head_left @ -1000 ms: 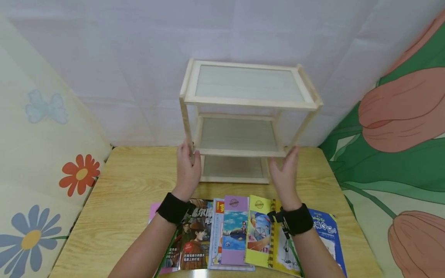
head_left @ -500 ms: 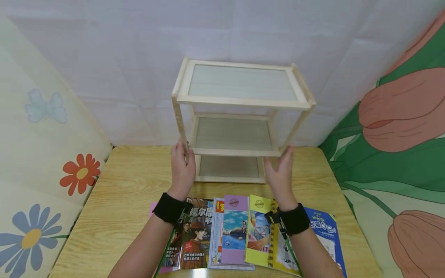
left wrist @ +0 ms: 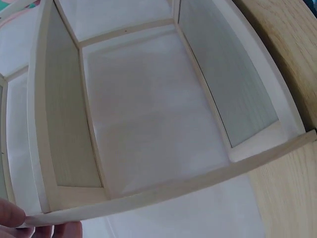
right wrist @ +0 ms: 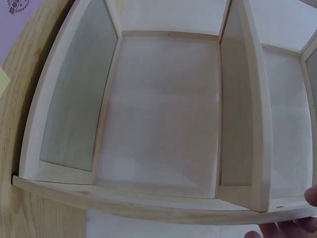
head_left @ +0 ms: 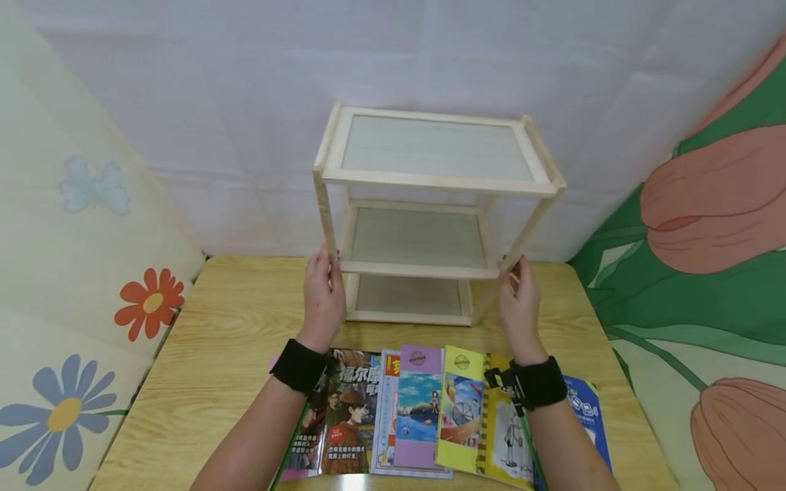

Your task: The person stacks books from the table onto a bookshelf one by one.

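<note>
- While a row of books (head_left: 424,409) lies fanned along the table's (head_left: 215,354) near edge, two hands work just beyond them.
- Left hand (head_left: 324,296) pinches the left front post of the wooden shelf (head_left: 430,218); right hand (head_left: 520,303) curls round the right front post.
- Standing upright beyond the books, the shelf runs long side left to right, squarely between both hands, equally near each.

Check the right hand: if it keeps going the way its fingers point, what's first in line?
The right hand already has its fingers on the wooden shelf rack's front right post. Pushed straight on, it meets that post first; the white backdrop lies beyond, depth unclear.
</note>
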Available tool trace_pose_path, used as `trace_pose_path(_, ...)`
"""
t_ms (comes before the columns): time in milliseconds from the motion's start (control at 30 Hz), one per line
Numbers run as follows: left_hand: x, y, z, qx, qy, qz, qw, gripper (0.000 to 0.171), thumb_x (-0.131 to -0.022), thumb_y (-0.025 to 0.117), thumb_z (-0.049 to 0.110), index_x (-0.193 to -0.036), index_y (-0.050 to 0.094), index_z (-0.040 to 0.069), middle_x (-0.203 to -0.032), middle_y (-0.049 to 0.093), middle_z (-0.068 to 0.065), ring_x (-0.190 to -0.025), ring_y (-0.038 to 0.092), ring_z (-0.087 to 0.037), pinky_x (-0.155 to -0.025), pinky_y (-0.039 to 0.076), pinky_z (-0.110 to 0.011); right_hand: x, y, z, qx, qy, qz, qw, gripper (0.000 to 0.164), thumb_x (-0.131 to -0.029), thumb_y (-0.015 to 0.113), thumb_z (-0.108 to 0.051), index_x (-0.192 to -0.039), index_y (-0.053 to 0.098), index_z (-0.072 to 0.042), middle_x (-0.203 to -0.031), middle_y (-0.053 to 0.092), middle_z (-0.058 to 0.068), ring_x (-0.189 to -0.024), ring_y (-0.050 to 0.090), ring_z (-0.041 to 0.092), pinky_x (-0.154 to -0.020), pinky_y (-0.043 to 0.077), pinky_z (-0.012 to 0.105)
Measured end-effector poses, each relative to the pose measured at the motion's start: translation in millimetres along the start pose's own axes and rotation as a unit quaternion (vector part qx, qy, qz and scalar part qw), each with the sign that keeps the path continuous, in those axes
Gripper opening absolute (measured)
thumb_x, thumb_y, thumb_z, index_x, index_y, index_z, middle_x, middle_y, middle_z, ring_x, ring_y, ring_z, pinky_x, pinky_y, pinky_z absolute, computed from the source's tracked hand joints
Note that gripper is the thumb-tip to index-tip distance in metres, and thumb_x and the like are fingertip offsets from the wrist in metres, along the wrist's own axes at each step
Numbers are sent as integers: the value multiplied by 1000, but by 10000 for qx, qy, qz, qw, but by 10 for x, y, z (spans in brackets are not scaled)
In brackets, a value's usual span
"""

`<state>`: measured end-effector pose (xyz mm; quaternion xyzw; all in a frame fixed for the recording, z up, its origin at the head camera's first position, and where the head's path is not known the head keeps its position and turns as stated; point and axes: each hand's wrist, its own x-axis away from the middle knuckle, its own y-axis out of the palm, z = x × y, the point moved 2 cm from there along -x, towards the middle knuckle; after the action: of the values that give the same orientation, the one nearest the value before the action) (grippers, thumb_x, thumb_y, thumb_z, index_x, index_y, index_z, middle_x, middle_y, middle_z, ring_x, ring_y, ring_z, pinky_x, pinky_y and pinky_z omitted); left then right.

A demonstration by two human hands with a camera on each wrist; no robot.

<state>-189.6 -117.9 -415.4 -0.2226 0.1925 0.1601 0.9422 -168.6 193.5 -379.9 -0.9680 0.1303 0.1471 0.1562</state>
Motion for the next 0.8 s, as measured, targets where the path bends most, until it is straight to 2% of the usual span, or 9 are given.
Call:
trace_pose_path(133,-13,-24,-30,-88,124,33,9999,30,-100,45,9,-128,56,6,-111,58,-16,-96,55,-26,-74,50,-38,-101,-35,218,173,-131,141,9997,31,-100,44,-9,-128,52,2,-123,57,20,-116,54,30,-97,48,33)
trace_pose_path(200,-21,-40,-40,-58,145,57,9999,29,-99,46,10,-125,59,6,-111,60,-15,-93,56,-25,-69,51,-37,-145,-47,307,347,-213,218,9989,30,-100,45,-14,-125,56,-1,-121,60,18,-111,57,25,-94,51,32)
trace_pose_path(367,-22,-75,-56,-65,191,162,9997,27,-98,48,10,-120,62,4,-109,62,-15,-89,57,-23,-64,52,-35,-205,-37,337,627,-344,183,9973,31,-100,45,-21,-123,59,-5,-117,64,15,-108,58,20,-91,51,30)
trace_pose_path(533,-21,-82,-58,-224,318,200,9990,28,-98,48,11,-122,62,7,-111,63,-13,-88,56,-22,-58,45,-25,-239,-18,320,834,-327,148,9959,31,-101,44,-22,-122,60,-5,-116,65,13,-104,58,19,-83,49,20)
trace_pose_path(633,-24,-73,-64,-270,344,174,9989,28,-99,48,12,-122,62,7,-114,62,-13,-89,56,-21,-57,43,-23,-244,-15,320,886,-289,189,9955,30,-101,44,-20,-121,60,-4,-115,65,13,-104,58,19,-84,50,25)
trace_pose_path(700,-30,-67,-68,-281,336,170,9989,28,-99,48,13,-122,62,7,-115,62,-13,-91,57,-21,-58,45,-25,-251,-11,329,907,-304,228,9952,30,-101,44,-20,-119,60,-3,-114,65,13,-105,58,19,-85,51,25)
trace_pose_path(800,-38,-55,-70,-288,360,175,9988,27,-98,48,13,-120,62,5,-114,62,-13,-93,58,-22,-60,46,-28,-255,-4,332,866,-312,281,9954,29,-101,44,-20,-116,60,-2,-115,64,14,-108,58,21,-89,51,34)
